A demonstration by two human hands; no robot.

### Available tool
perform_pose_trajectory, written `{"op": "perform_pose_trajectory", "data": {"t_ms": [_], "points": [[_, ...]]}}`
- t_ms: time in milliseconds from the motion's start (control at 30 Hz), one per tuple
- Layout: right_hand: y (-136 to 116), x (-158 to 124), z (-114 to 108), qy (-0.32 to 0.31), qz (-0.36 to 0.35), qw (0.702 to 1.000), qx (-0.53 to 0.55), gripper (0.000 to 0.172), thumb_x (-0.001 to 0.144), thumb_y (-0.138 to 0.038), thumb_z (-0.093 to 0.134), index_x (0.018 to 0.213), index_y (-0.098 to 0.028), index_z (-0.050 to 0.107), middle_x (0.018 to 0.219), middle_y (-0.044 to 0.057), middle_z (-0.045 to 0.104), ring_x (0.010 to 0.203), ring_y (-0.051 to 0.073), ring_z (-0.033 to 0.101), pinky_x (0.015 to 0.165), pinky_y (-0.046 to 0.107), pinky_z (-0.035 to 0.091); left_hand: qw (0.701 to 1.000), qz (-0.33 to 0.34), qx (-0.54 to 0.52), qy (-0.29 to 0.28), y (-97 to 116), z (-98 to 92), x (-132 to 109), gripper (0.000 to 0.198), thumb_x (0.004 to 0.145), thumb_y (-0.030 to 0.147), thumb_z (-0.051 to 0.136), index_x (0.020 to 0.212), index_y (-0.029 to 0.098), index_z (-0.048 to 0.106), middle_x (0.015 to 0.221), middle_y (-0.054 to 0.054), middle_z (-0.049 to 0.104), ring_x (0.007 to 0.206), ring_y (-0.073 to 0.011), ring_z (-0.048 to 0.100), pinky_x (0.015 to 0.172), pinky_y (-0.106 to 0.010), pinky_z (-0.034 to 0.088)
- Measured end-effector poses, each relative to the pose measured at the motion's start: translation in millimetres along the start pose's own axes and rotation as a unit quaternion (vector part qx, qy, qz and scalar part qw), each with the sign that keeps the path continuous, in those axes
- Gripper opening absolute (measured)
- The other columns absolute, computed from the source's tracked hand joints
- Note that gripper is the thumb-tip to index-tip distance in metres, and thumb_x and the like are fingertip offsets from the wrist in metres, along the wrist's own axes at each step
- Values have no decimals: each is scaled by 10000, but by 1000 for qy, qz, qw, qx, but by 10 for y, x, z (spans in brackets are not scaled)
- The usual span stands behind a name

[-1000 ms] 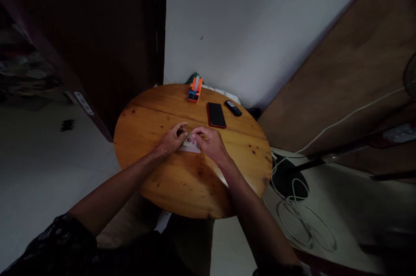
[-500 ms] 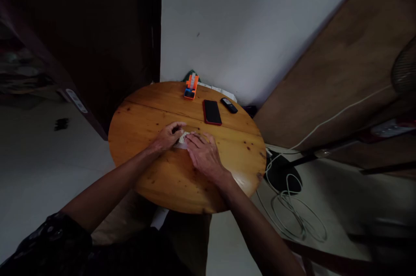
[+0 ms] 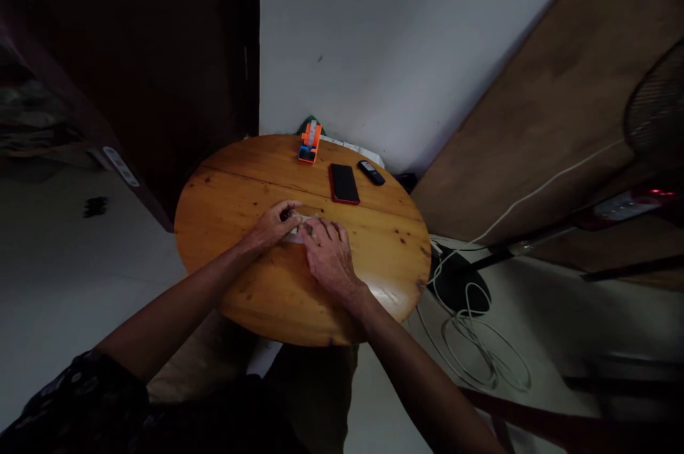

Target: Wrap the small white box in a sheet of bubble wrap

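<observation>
Both hands rest over a small whitish piece (image 3: 293, 237), perhaps paper or plastic, lying on the round wooden table (image 3: 240, 190). My left hand (image 3: 273, 224) curls at its left side, thumb and fingers closed on its edge. From the right, my right hand (image 3: 328, 251) bends its fingers down onto the same piece, fingertips close to the left thumb. Most of the piece is hidden beneath the fingers, so its exact kind cannot be made out.
Beyond the hands lie a black phone with a red edge (image 3: 345, 184) and a dark remote-like handset (image 3: 370, 172). An orange tape dispenser (image 3: 310, 141) stands at the table's far edge by the wall. A coiled pale cable (image 3: 475, 340) and a fan stand base (image 3: 459, 281) are on the floor at right.
The right hand's fingers have bent more and shifted slightly over the whitish piece. The left hand stays nearly in place. The whole view has shifted a little.
</observation>
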State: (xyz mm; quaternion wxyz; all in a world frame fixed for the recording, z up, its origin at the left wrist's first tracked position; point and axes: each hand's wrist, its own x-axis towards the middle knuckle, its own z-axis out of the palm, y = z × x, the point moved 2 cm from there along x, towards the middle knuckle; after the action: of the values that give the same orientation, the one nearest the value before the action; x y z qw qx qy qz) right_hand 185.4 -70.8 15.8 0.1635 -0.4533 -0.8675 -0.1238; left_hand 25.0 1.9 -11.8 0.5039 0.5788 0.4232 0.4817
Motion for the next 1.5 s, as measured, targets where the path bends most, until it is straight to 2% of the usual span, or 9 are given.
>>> {"op": "perform_pose_trajectory", "data": {"t_ms": [300,500,600,700,867,1067,1267,1500], "points": [[5,-29,12,28,2,999,36,453,908,-123,491,1334,-234,598,1351,129,606,1223,288,517,1091,492,307,1000,2,25,9,47,7,13,420,715,319,693,1105,167,658,854,15,577,776,-121,542,751,-242,449],[145,-73,-47,131,69,985,88,330,890,-168,509,1197,-191,627,1339,131,599,1197,277,536,1023,444,368,1000,0,-9,-6,33,0,-12,483,720,364,732,1151,166,634,948,-23,620,835,-144,573,763,-259,466],[192,-79,-43,159,86,978,108,321,885,-150,494,1179,-187,618,1331,132,596,1224,271,530,1021,434,371,999,-6,-43,3,10,-20,3,529,719,381,737,1190,179,607,1048,-48,625,830,-142,585,745,-265,472],[198,-73,-29,159,97,973,137,326,897,-160,484,1198,-197,603,1329,128,597,1230,269,534,1024,431,374,996,-8,-82,40,-7,-57,40,563,686,333,733,1207,188,578,1079,-51,610,876,-152,610,806,-290,484],[182,-65,-30,152,104,971,154,317,912,-191,485,1207,-192,601,1328,130,598,1232,274,532,1030,429,376,992,-18,-89,89,-19,-125,84,532,646,267,697,1160,184,586,1000,-34,622,952,-179,619,901,-321,476],[192,-70,-30,141,105,972,157,360,925,-186,457,1252,-218,604,1350,119,584,1250,278,517,1044,442,368,988,-30,-67,136,-71,-178,104,434,652,227,666,1081,182,618,940,-33,651,926,-179,615,891,-320,485],[198,-71,-30,148,101,972,154,331,928,-230,494,1240,-210,603,1351,127,583,1241,280,527,1040,441,373,988,-25,-44,143,-67,-200,81,392,637,268,661,1019,189,626,917,-33,652,919,-186,617,870,-319,482],[177,-66,-15,126,94,976,150,375,906,-293,544,1266,-201,593,1365,136,568,1254,291,513,1051,448,380,994,-17,-39,103,-93,-185,59,430,615,335,690,1014,183,636,957,-48,685,919,-203,627,899,-348,482]]}}
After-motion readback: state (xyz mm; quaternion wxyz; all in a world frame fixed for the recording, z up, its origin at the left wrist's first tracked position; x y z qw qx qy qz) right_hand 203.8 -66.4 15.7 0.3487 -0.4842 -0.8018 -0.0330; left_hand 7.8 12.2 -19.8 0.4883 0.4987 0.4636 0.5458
